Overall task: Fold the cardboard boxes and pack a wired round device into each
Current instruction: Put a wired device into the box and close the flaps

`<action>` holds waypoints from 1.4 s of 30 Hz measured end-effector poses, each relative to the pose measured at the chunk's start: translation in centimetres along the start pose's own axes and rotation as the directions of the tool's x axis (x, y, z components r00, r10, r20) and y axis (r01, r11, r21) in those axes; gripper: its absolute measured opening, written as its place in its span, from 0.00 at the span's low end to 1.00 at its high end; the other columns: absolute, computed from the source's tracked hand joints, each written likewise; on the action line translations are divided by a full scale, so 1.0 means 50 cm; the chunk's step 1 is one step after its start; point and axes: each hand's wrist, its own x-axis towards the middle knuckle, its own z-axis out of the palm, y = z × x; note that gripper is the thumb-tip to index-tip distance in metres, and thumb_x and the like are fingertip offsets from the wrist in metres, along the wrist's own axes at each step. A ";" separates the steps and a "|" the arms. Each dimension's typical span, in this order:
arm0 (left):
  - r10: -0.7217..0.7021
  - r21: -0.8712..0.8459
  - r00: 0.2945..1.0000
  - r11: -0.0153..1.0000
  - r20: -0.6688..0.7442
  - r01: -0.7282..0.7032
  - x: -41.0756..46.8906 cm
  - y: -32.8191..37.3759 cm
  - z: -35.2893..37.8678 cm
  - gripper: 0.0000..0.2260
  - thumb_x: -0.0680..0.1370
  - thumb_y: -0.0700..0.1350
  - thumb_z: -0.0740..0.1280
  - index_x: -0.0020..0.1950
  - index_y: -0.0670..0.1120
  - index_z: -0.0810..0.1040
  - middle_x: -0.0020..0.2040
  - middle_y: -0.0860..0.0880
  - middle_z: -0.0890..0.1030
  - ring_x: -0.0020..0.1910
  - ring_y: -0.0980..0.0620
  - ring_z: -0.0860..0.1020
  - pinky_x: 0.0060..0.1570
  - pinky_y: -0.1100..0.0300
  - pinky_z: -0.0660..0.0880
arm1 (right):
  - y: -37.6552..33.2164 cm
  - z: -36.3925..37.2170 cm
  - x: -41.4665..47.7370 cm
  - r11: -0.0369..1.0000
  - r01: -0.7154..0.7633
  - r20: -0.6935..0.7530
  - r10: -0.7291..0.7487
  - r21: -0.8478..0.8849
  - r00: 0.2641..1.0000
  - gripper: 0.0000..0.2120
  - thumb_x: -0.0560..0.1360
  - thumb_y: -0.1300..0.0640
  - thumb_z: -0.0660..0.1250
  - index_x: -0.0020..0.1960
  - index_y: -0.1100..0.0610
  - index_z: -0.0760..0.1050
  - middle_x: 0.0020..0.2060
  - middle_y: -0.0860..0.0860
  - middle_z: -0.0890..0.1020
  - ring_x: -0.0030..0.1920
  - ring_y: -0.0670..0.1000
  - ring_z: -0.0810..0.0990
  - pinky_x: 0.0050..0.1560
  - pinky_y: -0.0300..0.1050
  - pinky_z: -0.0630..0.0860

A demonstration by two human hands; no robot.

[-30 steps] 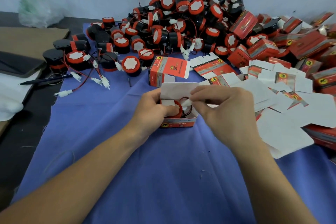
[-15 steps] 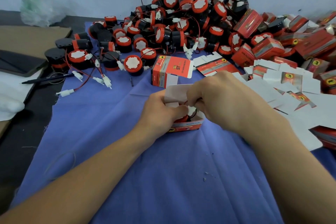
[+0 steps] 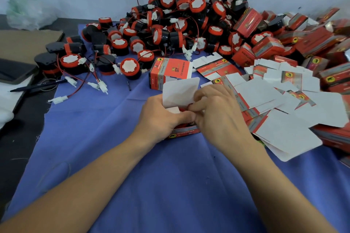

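Observation:
A small red cardboard box (image 3: 186, 133) stands on the blue cloth at the middle, its white lid flap (image 3: 180, 91) raised. My left hand (image 3: 161, 117) grips the box's left side. My right hand (image 3: 216, 113) has its fingers curled into the box's open top, where a bit of red wire shows; the round device inside is almost wholly hidden. A heap of red-and-black wired round devices (image 3: 181, 19) lies behind. Flat unfolded boxes (image 3: 274, 104) are spread to the right.
A folded box (image 3: 170, 72) stands just behind my hands. Packed red boxes (image 3: 310, 43) pile up at the far right. Loose devices with white plugs (image 3: 72, 62) lie at left, near a pen (image 3: 37, 86), brown cardboard (image 3: 24, 43) and a plastic bag (image 3: 26, 11).
My right hand has drawn back from over the box to its right side, fingers still in the open top. The white lid flap now shows upright above my hands.

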 end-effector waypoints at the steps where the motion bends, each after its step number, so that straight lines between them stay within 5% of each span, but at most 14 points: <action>1: 0.003 0.007 1.000 1.000 0.005 -0.003 0.000 0.001 0.001 0.19 0.61 0.50 0.81 0.52 0.54 0.88 0.49 0.55 0.88 0.53 0.53 0.86 0.59 0.45 0.81 | -0.003 -0.002 -0.002 0.999 -0.036 -0.029 0.036 -0.016 0.999 0.08 0.64 0.62 0.81 0.41 0.53 0.87 0.47 0.52 0.84 0.53 0.61 0.79 0.56 0.53 0.72; 6: 0.017 -0.033 1.000 0.999 0.011 -0.017 0.001 0.003 0.005 0.18 0.62 0.45 0.79 0.51 0.55 0.87 0.48 0.55 0.88 0.50 0.55 0.87 0.54 0.51 0.83 | -0.019 0.000 -0.006 0.999 -0.046 0.031 0.045 0.024 0.999 0.16 0.71 0.67 0.69 0.52 0.52 0.88 0.53 0.52 0.81 0.54 0.57 0.74 0.51 0.52 0.73; 10: 0.026 -0.029 1.000 0.999 0.001 -0.026 -0.002 0.001 0.009 0.20 0.62 0.48 0.80 0.54 0.56 0.87 0.49 0.56 0.88 0.51 0.57 0.86 0.55 0.53 0.82 | -0.007 -0.020 -0.006 0.983 -0.108 0.175 0.082 0.145 0.981 0.22 0.75 0.64 0.62 0.58 0.44 0.86 0.60 0.39 0.78 0.62 0.48 0.69 0.57 0.42 0.70; 12: 0.015 -0.004 1.000 1.000 -0.026 -0.015 -0.004 -0.001 0.009 0.19 0.64 0.52 0.80 0.55 0.56 0.87 0.50 0.58 0.88 0.52 0.58 0.86 0.57 0.51 0.82 | -0.006 -0.026 -0.004 0.980 -0.115 0.231 0.076 0.162 0.970 0.18 0.76 0.62 0.61 0.51 0.46 0.86 0.45 0.33 0.75 0.57 0.47 0.70 0.50 0.42 0.71; 14: 0.008 0.035 0.999 0.999 -0.046 -0.007 -0.007 -0.002 0.008 0.17 0.65 0.54 0.77 0.54 0.57 0.87 0.49 0.60 0.88 0.52 0.59 0.85 0.58 0.49 0.82 | -0.006 -0.023 -0.002 0.988 -0.134 0.268 0.107 0.083 0.957 0.14 0.77 0.58 0.62 0.35 0.49 0.79 0.34 0.38 0.69 0.47 0.45 0.69 0.40 0.43 0.66; 16: 0.010 0.062 0.999 0.998 -0.045 -0.008 -0.008 0.001 0.009 0.18 0.66 0.53 0.76 0.56 0.55 0.87 0.50 0.59 0.88 0.52 0.59 0.85 0.58 0.48 0.82 | -0.003 -0.021 -0.006 0.983 -0.175 0.301 0.154 0.046 0.941 0.14 0.77 0.55 0.63 0.32 0.50 0.76 0.32 0.42 0.69 0.42 0.46 0.69 0.35 0.42 0.63; 20: 0.002 0.120 0.998 0.993 -0.068 0.006 -0.008 0.015 0.010 0.18 0.64 0.53 0.76 0.54 0.58 0.87 0.48 0.60 0.88 0.50 0.60 0.85 0.56 0.49 0.82 | 0.015 -0.016 -0.013 0.975 -0.148 0.231 0.107 0.164 0.967 0.09 0.75 0.56 0.67 0.42 0.50 0.85 0.42 0.37 0.79 0.46 0.43 0.77 0.38 0.34 0.71; 23: -0.026 0.154 0.991 0.987 -0.131 0.046 -0.007 0.017 0.015 0.16 0.61 0.55 0.77 0.47 0.57 0.87 0.43 0.58 0.87 0.47 0.57 0.85 0.51 0.48 0.83 | 0.023 -0.013 -0.012 0.746 -0.320 0.033 0.372 0.584 0.928 0.14 0.74 0.60 0.70 0.56 0.47 0.86 0.55 0.38 0.84 0.51 0.36 0.82 0.49 0.32 0.79; 25: -0.066 0.158 0.985 0.983 -0.162 0.092 -0.007 0.016 0.017 0.14 0.59 0.57 0.77 0.43 0.58 0.86 0.42 0.60 0.87 0.46 0.59 0.85 0.50 0.49 0.83 | 0.030 -0.006 -0.006 0.384 -0.405 0.169 0.519 0.830 0.838 0.10 0.78 0.57 0.67 0.57 0.50 0.85 0.51 0.47 0.87 0.48 0.44 0.86 0.43 0.38 0.81; 27: -0.086 0.165 0.979 0.979 -0.184 0.117 -0.007 0.016 0.020 0.13 0.58 0.58 0.77 0.41 0.59 0.85 0.41 0.63 0.86 0.44 0.62 0.84 0.49 0.50 0.84 | 0.032 0.001 -0.006 0.246 -0.503 0.371 0.431 0.829 0.822 0.13 0.82 0.54 0.62 0.53 0.53 0.86 0.48 0.51 0.88 0.48 0.48 0.86 0.44 0.38 0.81; 31: -0.101 0.225 0.964 0.962 -0.246 0.158 -0.018 0.020 0.029 0.20 0.58 0.67 0.73 0.49 0.68 0.83 0.42 0.62 0.86 0.47 0.57 0.84 0.47 0.48 0.83 | 0.026 0.026 -0.015 0.300 -0.541 0.477 0.262 0.786 0.839 0.10 0.83 0.60 0.64 0.61 0.56 0.81 0.54 0.53 0.87 0.58 0.53 0.84 0.65 0.52 0.78; 36: -0.059 0.378 0.939 0.905 -0.339 0.193 -0.034 0.024 0.042 0.21 0.65 0.68 0.67 0.57 0.67 0.79 0.45 0.62 0.83 0.48 0.53 0.82 0.44 0.52 0.81 | 0.009 0.037 -0.016 0.317 -0.516 0.423 0.319 0.796 0.848 0.09 0.82 0.60 0.65 0.60 0.54 0.79 0.50 0.51 0.88 0.54 0.52 0.85 0.65 0.59 0.78; 42: -0.124 0.357 0.926 0.898 -0.356 0.258 -0.018 0.023 0.015 0.11 0.63 0.58 0.67 0.37 0.52 0.80 0.34 0.52 0.83 0.39 0.47 0.82 0.33 0.57 0.71 | 0.001 0.045 -0.028 0.313 -0.432 0.365 0.251 0.846 0.897 0.13 0.78 0.62 0.67 0.61 0.56 0.82 0.54 0.54 0.87 0.58 0.58 0.84 0.65 0.59 0.78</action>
